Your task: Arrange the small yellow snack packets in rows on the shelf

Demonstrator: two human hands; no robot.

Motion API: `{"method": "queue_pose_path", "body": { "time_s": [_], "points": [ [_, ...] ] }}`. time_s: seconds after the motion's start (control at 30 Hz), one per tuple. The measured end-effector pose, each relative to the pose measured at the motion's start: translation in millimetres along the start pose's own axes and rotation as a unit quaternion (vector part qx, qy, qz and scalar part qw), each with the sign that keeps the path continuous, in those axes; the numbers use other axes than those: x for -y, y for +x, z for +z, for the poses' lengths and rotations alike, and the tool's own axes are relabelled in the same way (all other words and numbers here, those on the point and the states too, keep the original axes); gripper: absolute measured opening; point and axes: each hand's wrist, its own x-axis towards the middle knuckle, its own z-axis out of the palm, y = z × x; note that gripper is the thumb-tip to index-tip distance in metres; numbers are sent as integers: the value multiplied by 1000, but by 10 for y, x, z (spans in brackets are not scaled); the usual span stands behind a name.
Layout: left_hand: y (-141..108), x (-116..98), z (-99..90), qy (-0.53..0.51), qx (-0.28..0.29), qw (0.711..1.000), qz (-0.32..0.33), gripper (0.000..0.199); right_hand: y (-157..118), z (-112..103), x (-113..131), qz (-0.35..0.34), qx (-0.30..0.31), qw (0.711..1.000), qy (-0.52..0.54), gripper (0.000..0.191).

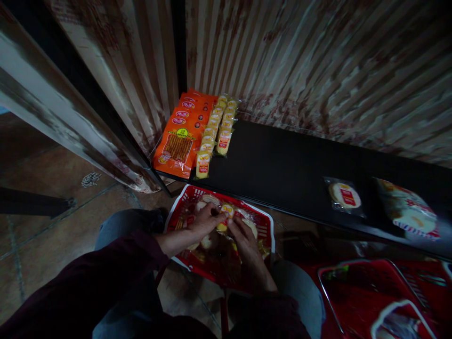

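1. Pinching a small yellow packet (225, 217) between thumb and fingers, our left hand (208, 219) has its grip closed on the left edge.
2. Our right hand (245, 238) meets the lower right edge with its fingertips, its grip also closed on the packet, so we have it in both hands.
3. We hold it over the red basket (264, 221), which has a white rim and slotted walls and sits between our knees.
4. Inside the basket we see pale round pieces (211, 200) in clear wrap, with yellow-wrapped ones lower down; our hands hide part of the contents, and the dimness blurs the rest.
5. The packet itself looks short and rounded at its top, glossy and yellow, with a red label; we cannot read its print.
6. Just beyond the basket runs a long black shelf (275, 155). At its left end we find overlapping orange bags (176, 141) with pictures of brown sticks, and beside them two overlapping rows of yellow packets (208, 136).
7. Farther right on the shelf lie a round wrapped pack (345, 195) with a red label and a pale printed bag (409, 209).
8. Below them, to our right, another red basket (367, 292) stands near the floor; its contents are too dark for us to name.
9. Behind everything hangs a patterned, pleated curtain (282, 61).
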Motion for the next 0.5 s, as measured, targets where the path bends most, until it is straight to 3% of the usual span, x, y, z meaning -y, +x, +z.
{"method": "queue_pose_path", "body": {
  "time_s": [0.17, 0.37, 0.5],
  "points": [
    [-126, -189, -34, 83, -17, 994, 69, 21, -41, -28, 92, -65, 24, 995, -67, 48],
    [-199, -240, -35, 127, -51, 973, 187, 19, -124, -30, 52, -104, -71, 987, -95, 54],
    [-190, -319, -47, 168, -62, 957, 227, 19, -93, -15, 84, -151, -59, 980, -112, 51]
  ]
}}
